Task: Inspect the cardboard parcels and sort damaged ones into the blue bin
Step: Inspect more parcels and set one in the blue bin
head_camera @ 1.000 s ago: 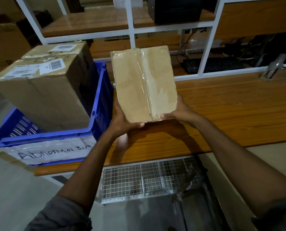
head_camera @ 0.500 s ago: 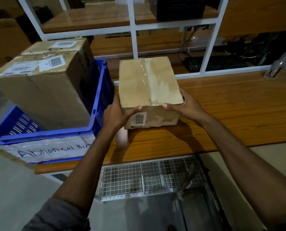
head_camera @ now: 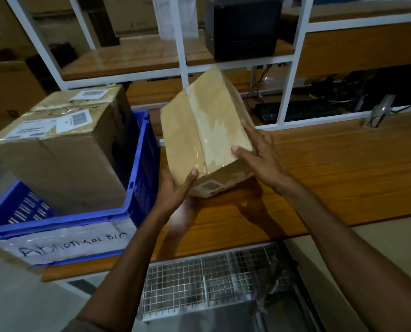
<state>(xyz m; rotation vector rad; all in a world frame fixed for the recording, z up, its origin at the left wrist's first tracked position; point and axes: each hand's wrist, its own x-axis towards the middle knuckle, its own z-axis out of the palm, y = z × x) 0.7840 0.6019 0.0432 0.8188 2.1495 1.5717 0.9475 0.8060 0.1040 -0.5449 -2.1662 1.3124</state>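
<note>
As the wire mesh basket (head_camera: pixel 199 281) shows nearest us under the table (head_camera: pixel 331 168) edge, look just above it to the action; the left hand (head_camera: pixel 175 190) cups the near lower corner of the small parcel (head_camera: pixel 204 130), thumb hooked over the taped face and fingers tucked underneath out of sight; the right hand (head_camera: pixel 259 156) lies flat on the right side, fingers straight and spread, thumb resting on top, steadying rather than clutching; that two-sided hold tips the parcel up on one corner, clear of the table to judge by the shadow beneath, so that the taped seam and the small label on the near face both catch the light; this reads as the inspection step, the verdict not yet given; just to the left sits the blue bin (head_camera: pixel 142 164), a strip marked "Abnormal Bin" (head_camera: pixel 72 243) on its front, close enough for a short hand-off; inside it a large parcel (head_camera: pixel 63 159) stands with creased sides, and a second one (head_camera: pixel 84 97) behind; the table is bare warm wood on the right; beyond, a white shelf frame (head_camera: pixel 183 63), a keyboard (head_camera: pixel 295 111) and a black box (head_camera: pixel 243 27) up top, all in dim light.
</note>
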